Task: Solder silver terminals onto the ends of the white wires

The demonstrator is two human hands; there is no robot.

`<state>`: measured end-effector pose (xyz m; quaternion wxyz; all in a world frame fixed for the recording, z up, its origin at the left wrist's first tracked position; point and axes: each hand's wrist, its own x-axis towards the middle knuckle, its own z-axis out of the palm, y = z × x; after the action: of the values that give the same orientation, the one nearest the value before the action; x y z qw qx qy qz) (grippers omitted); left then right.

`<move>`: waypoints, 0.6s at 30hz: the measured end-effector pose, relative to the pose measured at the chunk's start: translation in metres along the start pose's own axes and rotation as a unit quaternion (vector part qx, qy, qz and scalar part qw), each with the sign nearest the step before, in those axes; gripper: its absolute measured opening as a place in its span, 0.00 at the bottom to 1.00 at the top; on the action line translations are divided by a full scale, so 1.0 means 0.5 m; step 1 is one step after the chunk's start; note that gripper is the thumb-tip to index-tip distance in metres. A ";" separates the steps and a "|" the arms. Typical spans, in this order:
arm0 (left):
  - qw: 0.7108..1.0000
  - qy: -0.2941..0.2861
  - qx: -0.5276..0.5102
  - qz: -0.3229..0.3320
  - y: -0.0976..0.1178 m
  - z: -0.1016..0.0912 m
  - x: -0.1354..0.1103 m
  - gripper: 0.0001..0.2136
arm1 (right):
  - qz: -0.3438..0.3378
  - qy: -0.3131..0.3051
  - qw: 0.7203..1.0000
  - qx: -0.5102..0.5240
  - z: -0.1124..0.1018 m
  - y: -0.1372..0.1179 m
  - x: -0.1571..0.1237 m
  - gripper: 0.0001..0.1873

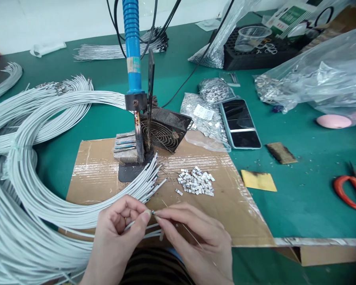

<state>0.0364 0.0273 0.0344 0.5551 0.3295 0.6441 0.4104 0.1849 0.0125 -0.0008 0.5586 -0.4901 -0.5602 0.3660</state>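
Observation:
Low in the centre, the fingertips of both my hands meet at a tiny shiny metal piece [153,212], mostly covered by the fingers. My left hand [118,233] is closed in a pinch on a white cable's end, largely hidden. My right hand [197,237] pinches the metal piece between thumb and forefinger, and a thin solder wire [191,234] runs across its fingers. Just beyond lies a pile of small metal terminals [196,182], with one apart at its left. The bundle of white cables [106,211] curves in from the left, its ends by my left hand.
A soldering iron in a blue holder [133,47] stands upright behind the cable ends, beside a dirty fan [163,130]. Cardboard [240,221] covers the green table. Rightward are a phone [240,122], a yellow sponge [258,181], red scissors [351,192] and bags of metal parts [203,113].

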 end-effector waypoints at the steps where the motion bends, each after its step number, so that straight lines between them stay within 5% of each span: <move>1: 1.000 -0.002 -0.001 -0.003 -0.001 0.000 0.000 0.08 | -0.025 0.006 0.999 -0.020 0.001 0.001 -0.003 0.13; 5: 1.000 -0.011 -0.008 -0.002 -0.008 -0.005 0.005 0.08 | -0.123 0.038 0.985 -0.118 0.007 0.003 -0.022 0.19; 9: 1.000 -0.021 -0.006 -0.007 -0.011 -0.010 0.009 0.08 | -0.139 0.070 0.974 -0.168 0.005 0.006 -0.033 0.22; 13: 1.000 0.016 -0.004 -0.021 -0.002 -0.007 0.005 0.09 | -0.027 0.112 0.985 -0.131 -0.011 0.010 -0.022 0.13; 18: 1.000 0.001 0.007 -0.024 0.002 -0.005 0.002 0.10 | 0.097 0.041 0.993 0.061 -0.012 0.016 -0.002 0.06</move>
<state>0.0338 0.0285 0.0349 0.5613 0.3176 0.6556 0.3928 0.1917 0.0126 -0.0083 0.5716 -0.5215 -0.4635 0.4319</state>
